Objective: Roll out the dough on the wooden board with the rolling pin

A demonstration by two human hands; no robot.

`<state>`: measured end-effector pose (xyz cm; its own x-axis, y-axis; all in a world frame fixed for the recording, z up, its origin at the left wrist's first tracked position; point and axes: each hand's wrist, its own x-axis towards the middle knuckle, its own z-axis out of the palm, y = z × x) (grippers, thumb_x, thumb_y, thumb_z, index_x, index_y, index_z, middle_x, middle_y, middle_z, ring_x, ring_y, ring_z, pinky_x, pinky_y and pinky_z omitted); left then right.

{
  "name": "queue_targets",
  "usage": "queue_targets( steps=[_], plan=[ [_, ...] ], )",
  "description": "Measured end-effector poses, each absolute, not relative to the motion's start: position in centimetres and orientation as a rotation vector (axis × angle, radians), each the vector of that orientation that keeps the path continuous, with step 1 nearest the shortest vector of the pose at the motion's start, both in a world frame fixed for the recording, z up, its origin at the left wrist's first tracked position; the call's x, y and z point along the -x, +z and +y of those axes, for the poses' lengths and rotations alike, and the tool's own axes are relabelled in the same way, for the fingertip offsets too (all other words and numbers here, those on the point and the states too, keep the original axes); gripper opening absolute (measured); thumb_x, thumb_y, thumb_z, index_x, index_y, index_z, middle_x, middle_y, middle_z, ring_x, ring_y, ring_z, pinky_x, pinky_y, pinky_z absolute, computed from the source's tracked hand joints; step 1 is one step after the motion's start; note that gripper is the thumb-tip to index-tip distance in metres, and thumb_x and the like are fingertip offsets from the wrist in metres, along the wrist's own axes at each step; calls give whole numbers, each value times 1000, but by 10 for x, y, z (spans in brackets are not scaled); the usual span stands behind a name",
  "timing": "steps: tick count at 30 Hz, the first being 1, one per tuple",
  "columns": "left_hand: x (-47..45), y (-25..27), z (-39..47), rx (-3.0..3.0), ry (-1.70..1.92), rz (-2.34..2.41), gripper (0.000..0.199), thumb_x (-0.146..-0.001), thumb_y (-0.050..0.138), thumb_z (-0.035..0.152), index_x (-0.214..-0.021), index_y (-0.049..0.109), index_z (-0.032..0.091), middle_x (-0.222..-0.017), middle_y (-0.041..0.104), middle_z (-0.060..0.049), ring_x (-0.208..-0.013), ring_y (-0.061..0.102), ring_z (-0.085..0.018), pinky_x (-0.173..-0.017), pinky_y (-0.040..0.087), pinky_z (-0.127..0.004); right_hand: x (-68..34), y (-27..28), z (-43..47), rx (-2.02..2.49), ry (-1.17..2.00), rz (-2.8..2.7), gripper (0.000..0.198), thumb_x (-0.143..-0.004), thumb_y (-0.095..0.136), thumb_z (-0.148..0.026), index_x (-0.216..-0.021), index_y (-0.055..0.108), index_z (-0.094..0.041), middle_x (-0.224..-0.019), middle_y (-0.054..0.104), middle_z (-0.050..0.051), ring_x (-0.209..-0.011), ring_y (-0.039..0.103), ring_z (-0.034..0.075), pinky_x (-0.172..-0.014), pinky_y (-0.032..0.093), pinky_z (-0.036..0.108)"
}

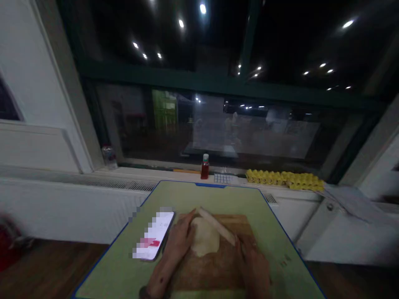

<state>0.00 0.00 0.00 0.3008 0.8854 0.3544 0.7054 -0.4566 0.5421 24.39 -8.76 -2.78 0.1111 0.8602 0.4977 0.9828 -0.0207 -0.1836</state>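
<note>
On a wooden cutting board point(215, 270) lies a flat, roundish sheet of pale dough point(205, 238). My left hand point(179, 238) rests at the dough's left edge, its fingers stretched forward and apart from the thumb. A light wooden rolling pin point(218, 226) slants across the dough's upper right side, its far end close to my left fingertips. The near end of the pin is in my right hand point(254, 263), which is closed round it over the right part of the board. My right hand is dim and slightly blurred.
A lit phone point(156, 234) lies left of the board on the green, blue-edged table point(183, 193). Along the windowsill stand a bottle of red liquid point(205, 168), yellow egg trays point(283, 179) and a clear bottle point(109, 158). A white radiator point(77, 211) runs below the sill.
</note>
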Motion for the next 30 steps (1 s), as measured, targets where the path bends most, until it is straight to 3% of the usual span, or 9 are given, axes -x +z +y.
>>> queue_targets(
  steps=[5,8,12,18,25,30],
  plan=[
    [4,6,-11,-2190,1105,1770,46,-94,37,25,-140,41,21,-134,54,-11,-124,49,-27,-95,44,-48,-242,-26,-89,1933,-312,-1807,43,-100,29,-32,-109,69,-22,-102,73,7,-78,71,18,-64,50,24],
    [3,12,-21,-2249,1153,1721,44,-95,39,28,-139,42,25,-137,52,-9,-126,46,-26,-99,41,-49,-242,-20,-90,1904,-256,-1861,42,-100,32,-40,-108,70,-24,-94,74,6,-74,71,18,-64,50,25],
    [0,16,-28,-2372,1058,1663,37,-95,42,27,-130,53,27,-136,55,-6,-126,47,-24,-103,39,-50,-247,-11,-81,1743,-138,-2051,38,-100,34,-37,-107,70,-24,-105,73,5,-89,69,18,-77,50,27],
    [4,3,-28,-2422,825,1704,37,-97,38,34,-122,62,21,-132,62,-8,-122,56,-24,-103,43,-48,-255,-1,-52,1636,-53,-2214,36,-99,34,-29,-109,68,-20,-116,68,8,-108,62,21,-98,45,37],
    [7,-16,-42,-2566,719,1745,45,-96,38,32,-136,53,18,-142,53,-6,-135,43,-27,-107,40,-50,-246,9,-42,1591,-130,-2220,41,-100,31,-31,-127,60,-21,-130,62,8,-122,54,21,-107,37,43],
    [6,-22,-47,-2662,818,1743,46,-95,37,25,-139,50,19,-142,53,-6,-136,43,-26,-107,41,-50,-223,22,-45,1709,-190,-2291,42,-95,37,-26,-130,60,-21,-138,56,9,-131,48,27,-114,24,52]
  ],
)
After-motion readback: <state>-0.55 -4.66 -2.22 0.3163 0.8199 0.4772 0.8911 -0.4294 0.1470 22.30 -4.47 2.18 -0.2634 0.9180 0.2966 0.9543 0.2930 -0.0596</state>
